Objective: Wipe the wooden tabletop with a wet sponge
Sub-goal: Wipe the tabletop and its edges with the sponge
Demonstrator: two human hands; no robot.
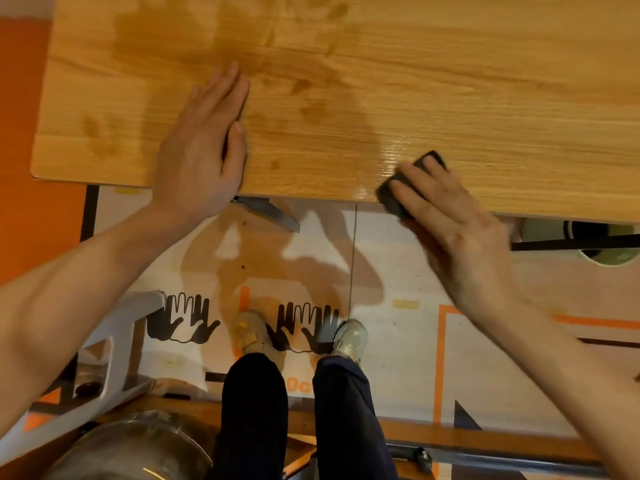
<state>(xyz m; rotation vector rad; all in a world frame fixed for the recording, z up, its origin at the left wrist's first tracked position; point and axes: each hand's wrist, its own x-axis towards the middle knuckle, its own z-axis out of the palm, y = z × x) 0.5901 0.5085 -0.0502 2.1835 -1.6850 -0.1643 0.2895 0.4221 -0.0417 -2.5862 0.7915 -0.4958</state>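
Note:
The wooden tabletop fills the upper part of the view, with dark damp patches at its left and middle and a wet shine near its front edge. My right hand presses a dark sponge flat against the front edge of the tabletop; part of the sponge hangs over the edge. My left hand lies flat on the wood at the front left, fingers together and stretched out, holding nothing.
Below the table edge lie a printed floor mat with black hand outlines, my two shoes and dark trousers. A grey metal frame stands at the left, a round container under the table at the right.

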